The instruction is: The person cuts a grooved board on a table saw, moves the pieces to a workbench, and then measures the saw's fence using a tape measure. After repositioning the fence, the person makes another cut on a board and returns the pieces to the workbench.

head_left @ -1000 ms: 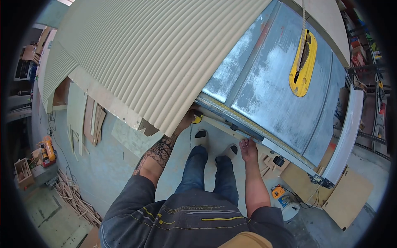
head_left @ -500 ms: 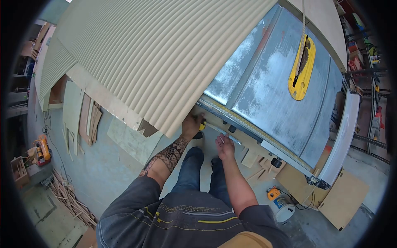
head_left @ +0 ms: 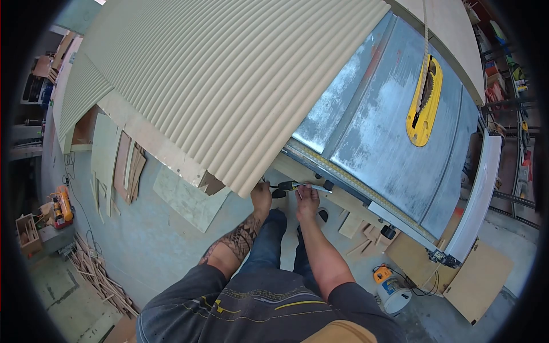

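hands meet low at the front edge of the table saw (head_left: 377,131), both at one slim tool (head_left: 301,186) with a dark, yellow-green body and a pale shaft; too small to tell what kind. left hand (head_left: 262,197) grasps the dark end, fingers curled round it. right hand (head_left: 307,200) is clenched on the pale shaft just beside. the tool lies level, just below the saw's front rail (head_left: 354,182) and under the near corner of the fluted panel (head_left: 229,86).

panel: large, beige, ribbed, lying across the left part of the saw top and overhanging well past its edge. yellow insert (head_left: 423,103) sits in the bare metal to the right, blade (head_left: 426,80) standing through it, well apart from both hands. white fence (head_left: 480,194) along the far right side.

floor: wood offcuts (head_left: 354,226) below the rail near the person's feet, a bucket (head_left: 396,292) to the right, an orange tool (head_left: 60,206) and a heap of thin strips (head_left: 97,268) off to the left.
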